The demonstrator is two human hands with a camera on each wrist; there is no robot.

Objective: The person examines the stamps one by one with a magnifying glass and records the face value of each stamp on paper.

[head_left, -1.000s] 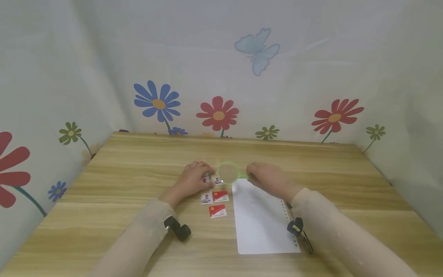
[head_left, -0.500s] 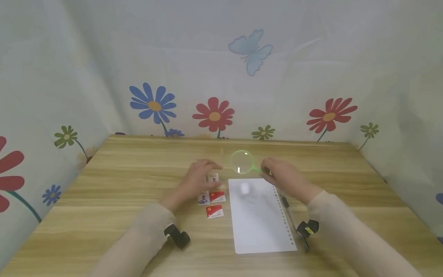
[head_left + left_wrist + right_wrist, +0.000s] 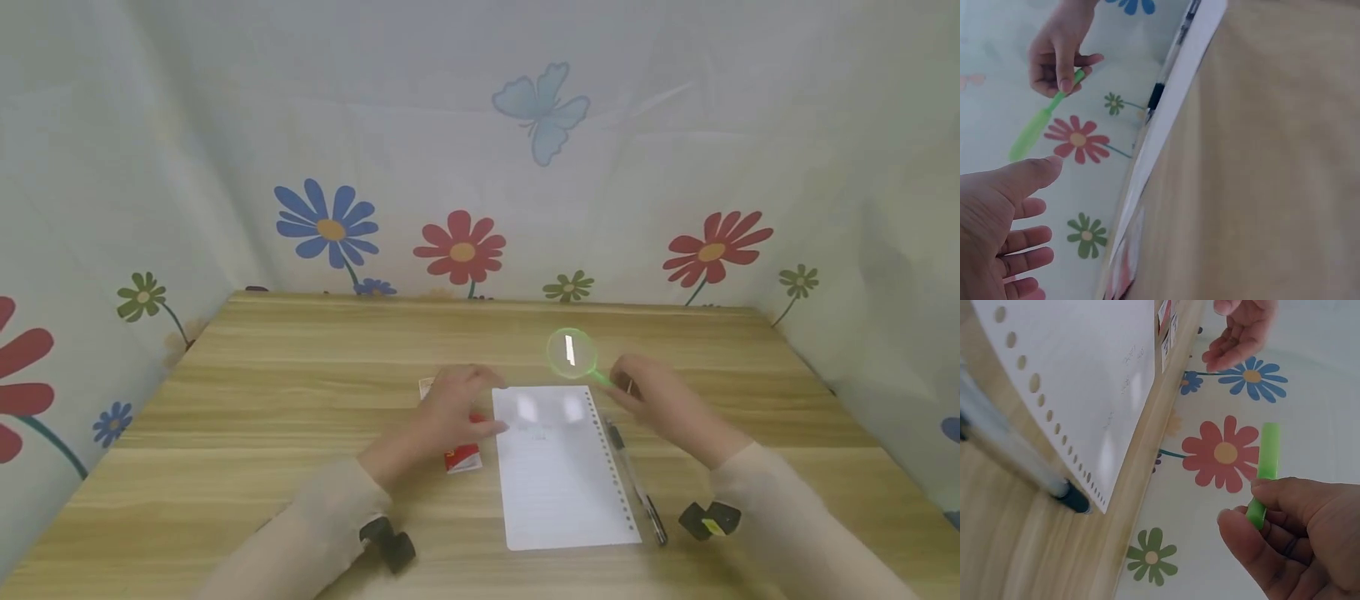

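My right hand (image 3: 663,404) pinches the handle of a green-rimmed magnifying glass (image 3: 561,363) between thumb and fingers, above the table. Its lens, bright with a reflection in the head view, points left, past the top edge of a white loose-leaf sheet (image 3: 562,492). Seen edge-on, the magnifying glass (image 3: 1269,450) is a thin green strip in the right wrist view. My left hand (image 3: 450,412) hovers with relaxed, spread fingers and holds nothing. It covers most of the small cards; a red and white card (image 3: 462,459) shows below it.
A black-capped clear pen (image 3: 636,483) lies along the sheet's punched right edge. Faint handwriting (image 3: 1125,384) shows near the sheet's top in the right wrist view. Behind the wooden table (image 3: 360,333) hangs a flower-printed curtain (image 3: 420,125).
My right hand has carried the magnifying glass right, away from the cards. My left hand has come slightly nearer and right, towards the sheet's left edge. The pen is now fully uncovered.
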